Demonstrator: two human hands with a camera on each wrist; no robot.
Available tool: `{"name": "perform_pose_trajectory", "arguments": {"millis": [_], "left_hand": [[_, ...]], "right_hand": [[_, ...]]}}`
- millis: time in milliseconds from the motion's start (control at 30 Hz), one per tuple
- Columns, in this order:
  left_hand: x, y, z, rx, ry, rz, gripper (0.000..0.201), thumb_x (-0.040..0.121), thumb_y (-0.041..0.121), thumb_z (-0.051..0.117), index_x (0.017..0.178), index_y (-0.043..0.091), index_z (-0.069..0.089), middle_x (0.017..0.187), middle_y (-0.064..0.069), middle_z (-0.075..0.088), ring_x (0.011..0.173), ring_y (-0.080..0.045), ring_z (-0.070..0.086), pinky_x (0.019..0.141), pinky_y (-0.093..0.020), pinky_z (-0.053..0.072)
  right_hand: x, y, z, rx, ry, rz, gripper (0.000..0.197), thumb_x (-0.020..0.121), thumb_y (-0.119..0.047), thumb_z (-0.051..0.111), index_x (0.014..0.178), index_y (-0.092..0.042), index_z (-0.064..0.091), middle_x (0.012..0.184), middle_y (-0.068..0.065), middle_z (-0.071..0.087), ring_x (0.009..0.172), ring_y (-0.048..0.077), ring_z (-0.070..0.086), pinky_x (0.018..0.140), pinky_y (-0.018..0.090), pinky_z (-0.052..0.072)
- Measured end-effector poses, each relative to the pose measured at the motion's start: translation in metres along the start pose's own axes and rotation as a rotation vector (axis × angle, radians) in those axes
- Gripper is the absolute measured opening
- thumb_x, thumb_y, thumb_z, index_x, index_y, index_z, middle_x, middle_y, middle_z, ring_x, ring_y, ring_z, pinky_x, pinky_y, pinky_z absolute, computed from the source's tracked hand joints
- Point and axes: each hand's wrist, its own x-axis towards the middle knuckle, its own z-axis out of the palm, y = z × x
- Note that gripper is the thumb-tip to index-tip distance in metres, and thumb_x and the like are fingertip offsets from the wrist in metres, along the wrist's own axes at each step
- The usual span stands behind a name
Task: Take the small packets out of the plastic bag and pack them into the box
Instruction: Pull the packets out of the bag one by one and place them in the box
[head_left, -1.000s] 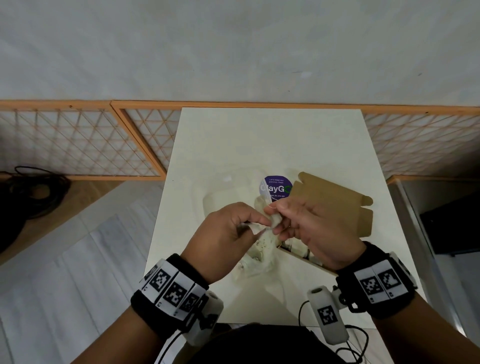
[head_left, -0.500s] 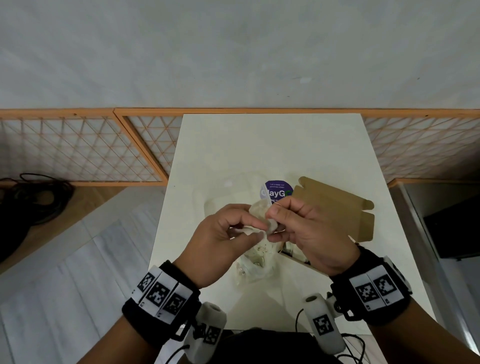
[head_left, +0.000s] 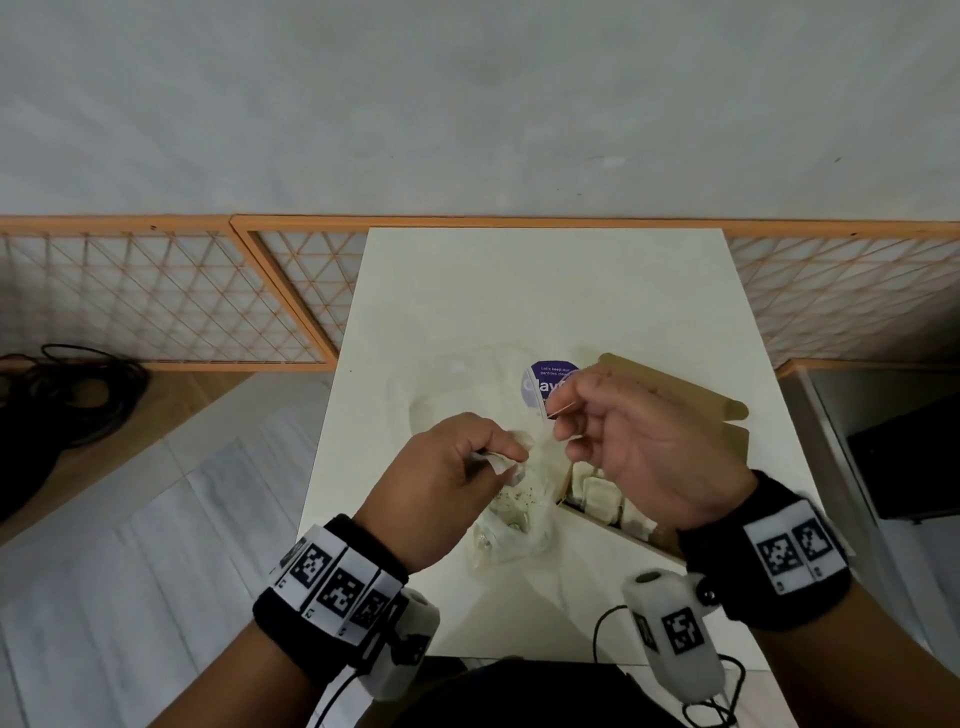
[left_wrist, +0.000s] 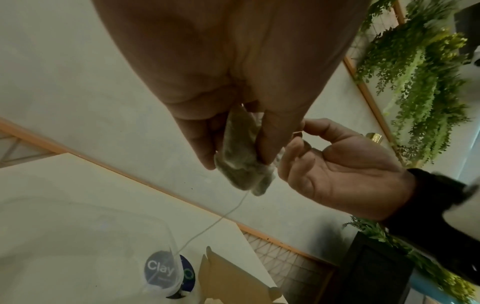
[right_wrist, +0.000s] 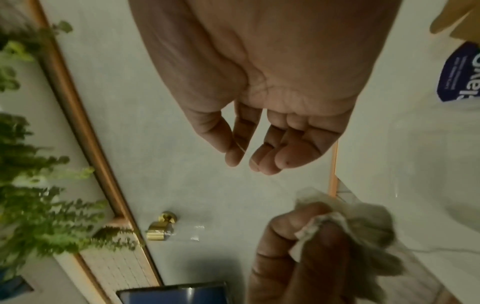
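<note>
My left hand (head_left: 498, 460) pinches a small tea-bag packet (head_left: 514, 467) above the clear plastic bag (head_left: 511, 525), which lies crumpled on the table with more packets inside. In the left wrist view the packet (left_wrist: 239, 160) sits between thumb and fingers, and its thin string (left_wrist: 221, 218) trails down toward the bag's purple sticker (left_wrist: 161, 269). My right hand (head_left: 558, 415) is just right of the left, pinching the packet's small tag (left_wrist: 297, 134) between thumb and forefinger. The brown cardboard box (head_left: 680, 410) lies open under my right hand, with several packets (head_left: 597, 493) in it.
The white table (head_left: 519, 291) stands against a grey wall with orange lattice panels (head_left: 156, 301) at either side. Black cables (head_left: 62, 395) lie on the floor at left. A dark cabinet (head_left: 904, 457) stands right of the table.
My hands were together on the packet. The right hand has drawn up and to the right with the tag, while the left keeps the packet.
</note>
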Motion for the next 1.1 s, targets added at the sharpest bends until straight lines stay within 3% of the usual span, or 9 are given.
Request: {"name": "perform_pose_trajectory", "arguments": {"millis": [200, 400, 467, 533, 600, 800, 933, 1033, 1100], "left_hand": [[-0.002, 0.002, 0.006, -0.065, -0.068, -0.037, 0.023, 0.096, 0.012, 0.072, 0.096, 0.035, 0.073, 0.099, 0.007, 0.075, 0.087, -0.019, 0.076, 0.087, -0.051, 0.060], [-0.002, 0.011, 0.000, -0.189, -0.085, -0.039, 0.013, 0.095, 0.008, 0.073, 0.098, 0.020, 0.077, 0.101, 0.007, 0.078, 0.088, -0.011, 0.075, 0.082, -0.021, 0.056], [-0.002, 0.011, -0.003, -0.226, -0.075, -0.049, 0.012, 0.095, 0.007, 0.074, 0.098, 0.018, 0.077, 0.103, 0.005, 0.079, 0.084, -0.010, 0.074, 0.079, -0.017, 0.053], [-0.001, 0.009, -0.006, -0.247, -0.069, -0.055, 0.015, 0.095, 0.009, 0.074, 0.097, 0.023, 0.078, 0.104, 0.005, 0.078, 0.081, -0.025, 0.073, 0.080, -0.027, 0.056], [0.000, 0.009, -0.008, -0.254, -0.072, -0.057, 0.018, 0.095, 0.011, 0.075, 0.095, 0.029, 0.078, 0.105, 0.004, 0.078, 0.086, -0.042, 0.068, 0.084, -0.042, 0.057], [0.002, 0.010, -0.010, -0.196, -0.098, -0.025, 0.015, 0.095, 0.011, 0.074, 0.096, 0.026, 0.077, 0.101, 0.007, 0.078, 0.077, -0.031, 0.068, 0.072, -0.025, 0.054], [0.004, 0.010, -0.009, -0.181, -0.117, -0.017, 0.015, 0.095, 0.012, 0.075, 0.098, 0.027, 0.077, 0.100, -0.002, 0.077, 0.085, -0.048, 0.065, 0.079, -0.050, 0.056], [0.003, 0.008, -0.011, -0.171, -0.076, 0.002, 0.019, 0.091, 0.010, 0.078, 0.094, 0.028, 0.080, 0.114, 0.007, 0.074, 0.092, -0.020, 0.071, 0.081, -0.027, 0.054], [0.002, 0.007, -0.012, -0.180, -0.072, -0.030, 0.018, 0.089, 0.012, 0.081, 0.092, 0.029, 0.082, 0.128, 0.015, 0.068, 0.109, -0.007, 0.068, 0.092, -0.025, 0.054]], "right_hand": [[0.017, -0.011, -0.004, -0.014, 0.037, -0.028, 0.019, 0.093, -0.027, 0.065, 0.097, -0.011, 0.076, 0.087, 0.004, 0.070, 0.071, 0.015, 0.063, 0.063, 0.026, 0.052], [0.036, 0.007, -0.018, -0.475, 0.188, -0.007, 0.020, 0.099, -0.037, 0.069, 0.106, -0.020, 0.077, 0.103, 0.008, 0.078, 0.097, 0.023, 0.074, 0.086, 0.036, 0.060], [0.036, 0.013, -0.025, -0.625, 0.204, 0.025, 0.032, 0.093, -0.048, 0.069, 0.099, -0.018, 0.076, 0.092, 0.014, 0.073, 0.088, 0.020, 0.069, 0.083, 0.039, 0.057], [0.034, 0.018, -0.030, -0.735, 0.220, 0.035, 0.047, 0.085, -0.058, 0.066, 0.102, -0.016, 0.074, 0.084, 0.002, 0.066, 0.082, 0.017, 0.063, 0.078, 0.041, 0.053], [0.028, 0.018, -0.030, -0.823, 0.263, 0.021, 0.056, 0.083, -0.063, 0.064, 0.116, -0.018, 0.071, 0.099, -0.008, 0.067, 0.092, 0.014, 0.066, 0.084, 0.034, 0.054], [-0.006, 0.002, 0.005, -0.725, 0.026, -0.224, 0.021, 0.095, -0.029, 0.074, 0.115, -0.023, 0.076, 0.100, -0.010, 0.076, 0.092, 0.005, 0.071, 0.082, 0.020, 0.056], [-0.001, 0.005, 0.012, -0.798, -0.059, -0.298, 0.009, 0.098, -0.015, 0.071, 0.095, -0.019, 0.078, 0.085, -0.009, 0.076, 0.079, 0.007, 0.069, 0.073, 0.025, 0.055], [0.003, 0.010, 0.009, -0.837, -0.012, -0.325, 0.012, 0.100, -0.016, 0.068, 0.090, -0.019, 0.075, 0.078, -0.013, 0.072, 0.070, 0.004, 0.064, 0.067, 0.023, 0.051], [0.004, 0.014, 0.005, -0.891, 0.081, -0.356, 0.013, 0.101, -0.019, 0.067, 0.089, -0.022, 0.072, 0.071, -0.021, 0.067, 0.066, 0.002, 0.060, 0.064, 0.017, 0.044]]}}
